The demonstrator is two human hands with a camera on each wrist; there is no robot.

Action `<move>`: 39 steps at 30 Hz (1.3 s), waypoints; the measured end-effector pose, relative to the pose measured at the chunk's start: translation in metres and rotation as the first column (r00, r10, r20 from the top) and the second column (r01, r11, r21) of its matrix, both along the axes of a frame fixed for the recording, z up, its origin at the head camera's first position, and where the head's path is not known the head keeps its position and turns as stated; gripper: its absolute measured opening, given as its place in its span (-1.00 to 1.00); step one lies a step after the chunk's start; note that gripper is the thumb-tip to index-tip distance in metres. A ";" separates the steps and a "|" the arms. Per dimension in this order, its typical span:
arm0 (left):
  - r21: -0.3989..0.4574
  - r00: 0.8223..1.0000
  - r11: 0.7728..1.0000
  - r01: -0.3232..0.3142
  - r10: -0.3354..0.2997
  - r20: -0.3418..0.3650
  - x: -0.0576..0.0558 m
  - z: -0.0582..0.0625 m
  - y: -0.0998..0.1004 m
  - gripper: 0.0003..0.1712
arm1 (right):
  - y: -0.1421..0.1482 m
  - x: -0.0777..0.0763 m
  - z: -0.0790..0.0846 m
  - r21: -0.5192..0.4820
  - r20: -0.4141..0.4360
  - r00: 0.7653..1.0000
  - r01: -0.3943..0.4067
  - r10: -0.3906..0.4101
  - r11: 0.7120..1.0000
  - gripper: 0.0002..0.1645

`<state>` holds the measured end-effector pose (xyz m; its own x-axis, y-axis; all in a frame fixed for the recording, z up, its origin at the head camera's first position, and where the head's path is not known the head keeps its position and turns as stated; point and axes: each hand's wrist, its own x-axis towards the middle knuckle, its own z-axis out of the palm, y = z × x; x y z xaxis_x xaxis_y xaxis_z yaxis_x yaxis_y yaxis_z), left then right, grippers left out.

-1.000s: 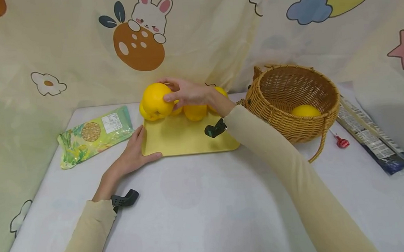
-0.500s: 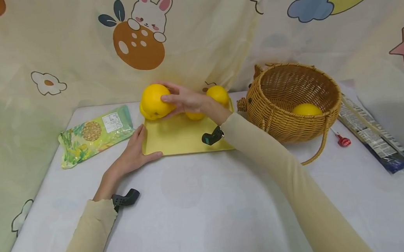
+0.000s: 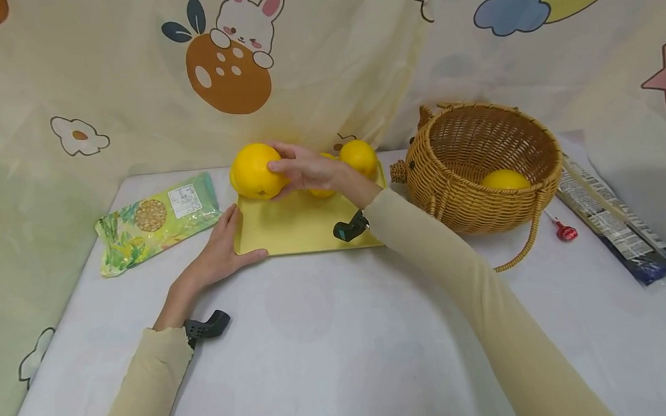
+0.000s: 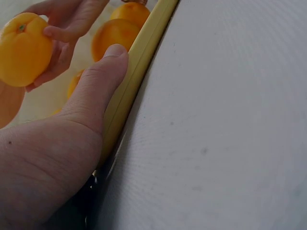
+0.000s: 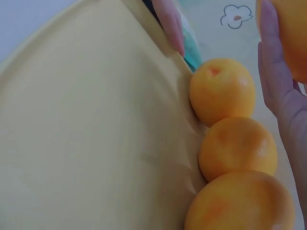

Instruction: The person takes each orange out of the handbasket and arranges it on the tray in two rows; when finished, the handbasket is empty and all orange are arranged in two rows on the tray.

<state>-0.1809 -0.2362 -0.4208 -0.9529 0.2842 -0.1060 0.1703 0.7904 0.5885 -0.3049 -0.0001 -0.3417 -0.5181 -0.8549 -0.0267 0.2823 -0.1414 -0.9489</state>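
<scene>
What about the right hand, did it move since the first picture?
Yes, a little: in the head view, the right hand sits lower, slightly farther below the printed bunny.

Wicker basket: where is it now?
In the head view, the wicker basket stands on the right of the table, between the yellow tray and the blue-and-white package.

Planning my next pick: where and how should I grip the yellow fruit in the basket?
Probably by opposite upper sides of the yellow fruit, from above through the open top of the wicker basket. The fruit's visible part is smoothly rounded, and the basket's near wall hides its lower part, blocking a low approach.
</scene>
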 end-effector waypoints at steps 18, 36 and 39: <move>0.003 1.000 1.000 0.007 -0.007 0.002 0.001 -0.002 0.000 0.35 | -0.004 0.006 -0.009 -0.016 0.104 0.993 0.056 -0.054 0.998 -0.28; 0.018 1.000 1.000 0.007 -0.007 0.000 -0.001 0.000 0.000 0.36 | -0.023 0.013 -0.002 0.184 0.235 0.896 0.341 -0.378 0.922 -0.35; 0.018 1.000 1.000 0.008 -0.008 0.001 -0.001 0.000 0.000 0.36 | -0.026 0.015 -0.001 0.244 0.229 0.884 0.353 -0.407 0.903 -0.46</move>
<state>-0.1820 -0.2362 -0.4208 -0.9505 0.2936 -0.1020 0.1758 0.7786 0.6025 -0.2897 -0.0263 -0.3431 -0.7517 -0.5574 -0.3526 0.4901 -0.1143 -0.8641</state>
